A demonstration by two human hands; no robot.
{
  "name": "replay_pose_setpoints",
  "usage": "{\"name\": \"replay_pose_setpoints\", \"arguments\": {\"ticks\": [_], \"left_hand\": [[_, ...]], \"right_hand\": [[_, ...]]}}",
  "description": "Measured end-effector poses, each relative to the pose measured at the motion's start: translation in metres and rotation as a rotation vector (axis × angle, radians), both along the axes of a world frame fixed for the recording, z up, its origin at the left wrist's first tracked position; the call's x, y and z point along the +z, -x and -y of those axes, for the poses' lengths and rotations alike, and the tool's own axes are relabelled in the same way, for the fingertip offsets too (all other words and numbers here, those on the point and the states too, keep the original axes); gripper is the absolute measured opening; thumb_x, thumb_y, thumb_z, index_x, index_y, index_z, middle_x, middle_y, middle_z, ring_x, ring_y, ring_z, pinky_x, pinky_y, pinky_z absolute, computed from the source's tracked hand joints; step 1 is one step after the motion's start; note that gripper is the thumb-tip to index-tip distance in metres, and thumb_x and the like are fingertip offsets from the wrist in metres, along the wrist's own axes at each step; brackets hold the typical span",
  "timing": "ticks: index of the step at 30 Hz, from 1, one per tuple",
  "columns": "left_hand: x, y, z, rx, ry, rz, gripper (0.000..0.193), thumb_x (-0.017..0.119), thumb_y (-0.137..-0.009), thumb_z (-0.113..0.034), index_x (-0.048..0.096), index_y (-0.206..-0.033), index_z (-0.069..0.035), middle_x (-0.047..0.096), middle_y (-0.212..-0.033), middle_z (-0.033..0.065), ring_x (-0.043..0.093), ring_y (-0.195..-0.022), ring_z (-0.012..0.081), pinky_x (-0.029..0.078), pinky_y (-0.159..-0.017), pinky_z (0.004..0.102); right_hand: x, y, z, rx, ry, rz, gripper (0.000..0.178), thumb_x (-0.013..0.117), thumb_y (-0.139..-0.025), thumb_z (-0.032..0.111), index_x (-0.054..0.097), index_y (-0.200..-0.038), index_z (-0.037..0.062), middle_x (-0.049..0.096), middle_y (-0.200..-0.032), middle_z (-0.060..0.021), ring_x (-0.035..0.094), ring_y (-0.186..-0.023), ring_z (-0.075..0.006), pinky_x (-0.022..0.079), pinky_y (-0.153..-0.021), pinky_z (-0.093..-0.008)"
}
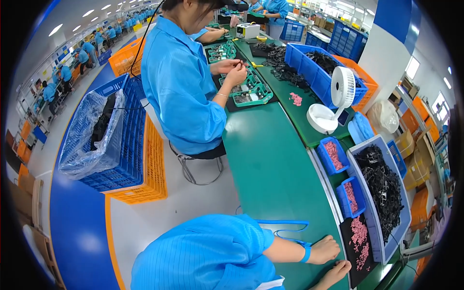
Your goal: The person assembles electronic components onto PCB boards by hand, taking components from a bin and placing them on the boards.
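My left hand (325, 250) is over the green work surface (270, 159), a blue coiled-cord strap (307, 252) around its wrist. Its fingers are curled in, and whatever they hold is too small or hidden to make out. Just below it, my right hand (340, 271) comes in from the lower edge, fingers bent together; I cannot see what is in them. Both hands are beside a black mat (346, 237) strewn with small pink parts (359, 232). Two blue bins (340, 203) of similar pink parts stand beyond the mat.
A grey-blue crate (406, 212) piled with black plastic parts flanks the mat on the right. Farther up stand a white fan (323, 118) and a blue crate (299, 67). A co-worker in blue (181, 92) handles something above green trays (251, 96). Stacked crates (150, 169) stand left.
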State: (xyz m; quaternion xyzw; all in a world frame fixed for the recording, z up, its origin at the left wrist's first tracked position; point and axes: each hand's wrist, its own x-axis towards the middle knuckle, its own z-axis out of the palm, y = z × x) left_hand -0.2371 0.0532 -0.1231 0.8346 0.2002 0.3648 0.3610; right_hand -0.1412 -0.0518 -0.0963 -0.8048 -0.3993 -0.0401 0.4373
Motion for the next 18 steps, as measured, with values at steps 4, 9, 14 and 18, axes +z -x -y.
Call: {"name": "replay_pose_setpoints", "arguments": {"ticks": [4,9,14,18], "left_hand": [[0.001,-0.002,0.000,-0.029,0.010,-0.034,0.006,0.060,-0.074,-0.012,0.056,-0.070,-0.010,0.058,-0.076,0.0045,0.055,-0.083,0.0219,0.035,-0.082,0.0358],[0.005,0.003,-0.001,-0.042,0.038,-0.080,0.005,0.059,-0.077,-0.013,0.057,-0.072,-0.010,0.058,-0.077,0.0048,0.055,-0.085,0.0221,0.035,-0.083,0.0361],[0.000,0.004,0.000,-0.038,0.041,-0.038,0.004,0.059,-0.077,-0.013,0.057,-0.075,-0.010,0.058,-0.077,0.0044,0.055,-0.085,0.0220,0.035,-0.082,0.0361],[0.000,0.005,-0.001,-0.037,0.044,-0.002,0.004,0.060,-0.076,-0.012,0.057,-0.075,-0.011,0.058,-0.077,0.0039,0.055,-0.085,0.0217,0.035,-0.082,0.0358]], "right_hand": [[-0.012,-0.012,0.003,-0.003,-0.015,0.008,0.026,0.052,-0.094,0.019,0.056,-0.100,-0.0053,0.059,-0.089,-0.0212,0.056,-0.081,-0.0303,0.047,-0.076,-0.0386],[-0.022,-0.015,0.003,0.001,-0.076,0.013,0.026,0.052,-0.095,0.020,0.055,-0.099,-0.0047,0.059,-0.089,-0.0187,0.056,-0.080,-0.0267,0.048,-0.073,-0.0358],[-0.016,-0.009,0.001,0.009,-0.088,-0.102,0.022,0.049,-0.096,0.020,0.053,-0.095,-0.0022,0.059,-0.081,-0.0128,0.056,-0.070,-0.0203,0.048,-0.064,-0.0311],[0.002,0.009,-0.003,0.093,-0.048,-0.149,0.022,0.046,-0.096,0.019,0.052,-0.095,-0.0024,0.058,-0.077,-0.0126,0.055,-0.065,-0.0206,0.048,-0.063,-0.0313]]}}
